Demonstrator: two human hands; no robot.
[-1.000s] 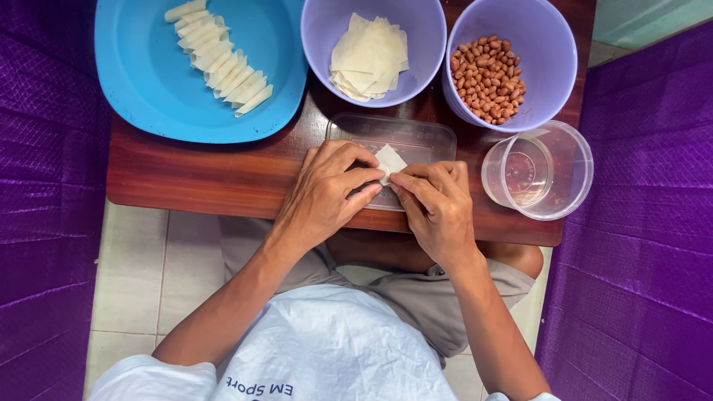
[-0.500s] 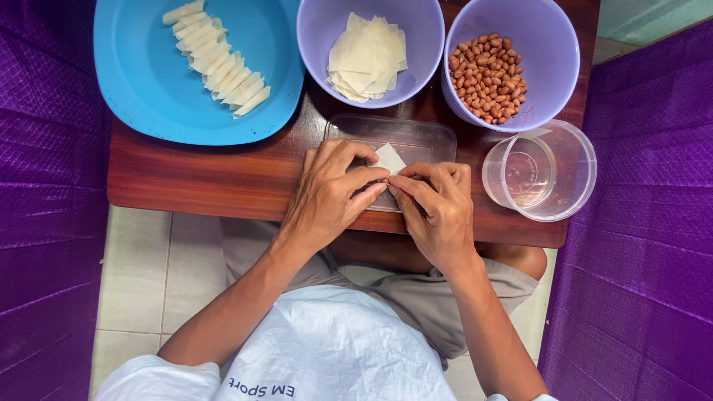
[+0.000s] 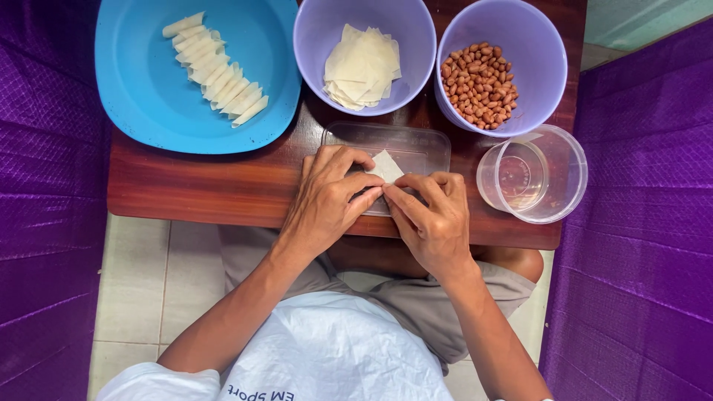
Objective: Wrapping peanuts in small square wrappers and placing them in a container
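My left hand (image 3: 330, 199) and my right hand (image 3: 431, 219) meet over a clear flat plastic lid (image 3: 416, 145) on the wooden table (image 3: 193, 186). Both pinch a small pale dough wrapper (image 3: 386, 165), whose far corner sticks out above my fingers. What lies inside the wrapper is hidden. Behind the lid stands a lilac bowl with a stack of square wrappers (image 3: 360, 67). To its right a second lilac bowl holds peanuts (image 3: 479, 85).
A large blue plate (image 3: 148, 111) at the far left carries a row of several rolled wrappers (image 3: 215, 78). A clear round tub (image 3: 561, 178) with a smaller clear cup inside stands at the table's right edge. Purple fabric lines both sides.
My fingers have shifted slightly on the wrapper, closing closer together over it. Nothing else on the table has moved.
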